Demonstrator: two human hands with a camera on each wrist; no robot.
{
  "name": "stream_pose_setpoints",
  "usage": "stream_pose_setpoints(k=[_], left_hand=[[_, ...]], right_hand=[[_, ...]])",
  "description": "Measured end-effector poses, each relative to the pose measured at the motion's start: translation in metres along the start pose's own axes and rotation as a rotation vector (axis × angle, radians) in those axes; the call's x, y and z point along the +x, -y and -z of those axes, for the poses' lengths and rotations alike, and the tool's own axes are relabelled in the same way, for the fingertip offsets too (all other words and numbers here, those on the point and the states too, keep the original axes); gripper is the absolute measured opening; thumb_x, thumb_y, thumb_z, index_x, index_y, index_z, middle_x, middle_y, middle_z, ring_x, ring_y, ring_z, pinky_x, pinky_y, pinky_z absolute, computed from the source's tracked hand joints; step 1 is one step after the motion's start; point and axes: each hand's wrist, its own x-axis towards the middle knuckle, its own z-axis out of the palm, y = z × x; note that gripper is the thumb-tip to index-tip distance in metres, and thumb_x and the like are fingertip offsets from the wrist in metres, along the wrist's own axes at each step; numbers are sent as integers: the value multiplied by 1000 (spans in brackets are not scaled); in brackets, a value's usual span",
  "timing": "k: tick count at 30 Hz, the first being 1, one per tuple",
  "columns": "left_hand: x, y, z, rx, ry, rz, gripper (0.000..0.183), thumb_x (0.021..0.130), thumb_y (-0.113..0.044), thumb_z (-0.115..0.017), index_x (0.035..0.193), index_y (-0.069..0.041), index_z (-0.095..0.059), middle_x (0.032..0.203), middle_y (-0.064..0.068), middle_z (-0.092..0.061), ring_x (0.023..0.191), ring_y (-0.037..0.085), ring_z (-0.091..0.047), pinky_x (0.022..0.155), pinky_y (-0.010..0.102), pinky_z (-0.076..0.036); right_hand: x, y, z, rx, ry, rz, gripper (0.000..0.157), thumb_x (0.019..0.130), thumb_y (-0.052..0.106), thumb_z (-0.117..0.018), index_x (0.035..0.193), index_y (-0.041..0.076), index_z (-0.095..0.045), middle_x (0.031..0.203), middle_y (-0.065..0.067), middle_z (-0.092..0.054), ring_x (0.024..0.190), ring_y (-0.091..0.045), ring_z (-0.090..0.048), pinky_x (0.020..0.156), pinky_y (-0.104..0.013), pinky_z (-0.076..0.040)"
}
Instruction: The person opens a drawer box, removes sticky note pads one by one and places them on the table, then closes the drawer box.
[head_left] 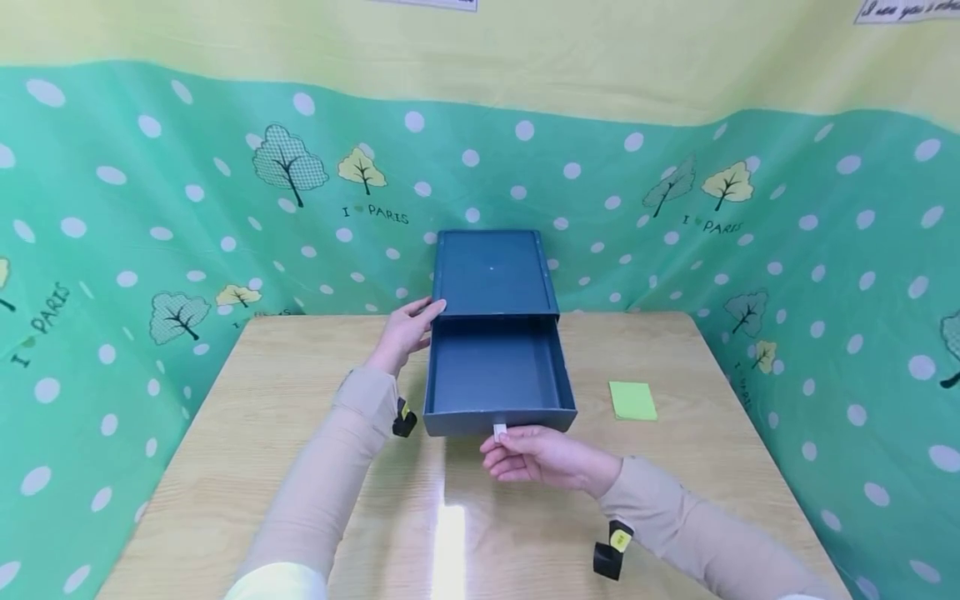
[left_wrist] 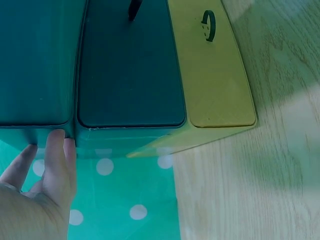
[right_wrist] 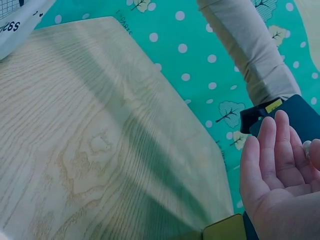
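A small dark-blue drawer unit (head_left: 492, 271) stands at the far side of the table, its bare top drawer (head_left: 495, 367) pulled out toward me. My left hand (head_left: 405, 333) touches the unit's left side, the thumb at the top front corner. The left wrist view shows fairly straight fingers (left_wrist: 56, 155) against that side. There, a dark drawer front (left_wrist: 131, 75) and a yellow drawer front (left_wrist: 215, 80), both with dark handles, sit below the pulled-out drawer. My right hand (head_left: 543, 457) pinches the white pull tab (head_left: 499, 431) on the top drawer's front between thumb and index finger.
A pad of light-green sticky notes (head_left: 632, 401) lies on the wooden table (head_left: 315, 467) to the right of the drawer unit. Green cloth (head_left: 180, 250) with white dots and trees hangs behind and on both sides. Black straps (head_left: 609, 560) hang from both wrists.
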Motion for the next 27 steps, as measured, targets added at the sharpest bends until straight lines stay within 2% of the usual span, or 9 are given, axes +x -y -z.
stream_pose_setpoints(k=[5, 14, 18, 22, 27], left_hand=[[-1, 3, 1, -17, -11, 4, 66, 90, -42, -61, 146, -17, -38, 147, 11, -40, 127, 29, -44, 105, 43, -43], [1, 0, -1, 2, -11, -7, 67, 90, -44, -61, 146, -17, -38, 144, 10, -43, 116, 24, -46, 104, 43, -44], [0, -2, -2, 1, -17, -28, 66, 90, -44, -61, 146, -17, -39, 128, 10, -49, 103, 19, -47, 102, 42, -46], [0, -2, -2, 9, -22, -27, 66, 90, -44, -61, 146, -17, -39, 114, 6, -49, 92, 15, -46, 101, 42, -46], [1, 0, -2, 2, -19, -12, 67, 89, -44, -62, 146, -18, -39, 126, 9, -49, 98, 17, -46, 102, 42, -46]], right_hand=[[4, -3, 2, 16, 15, 1, 27, 102, 20, -41, 116, 4, -59, 95, 4, -70, 89, -7, -66, 87, -23, -54], [8, -3, 6, 19, 3, 23, 22, 102, 19, -43, 106, 12, -63, 93, 4, -70, 87, -7, -66, 85, -23, -55], [9, -1, 6, 12, -22, 26, 22, 102, 18, -43, 105, 12, -64, 92, 4, -71, 86, -7, -66, 85, -23, -55], [9, 2, 6, 2, -37, 12, 23, 102, 17, -42, 107, 10, -64, 93, 4, -70, 87, -7, -66, 88, -25, -54], [9, 2, 6, 14, -44, 11, 23, 102, 16, -42, 106, 11, -64, 92, 4, -70, 86, -7, -66, 87, -24, -54]])
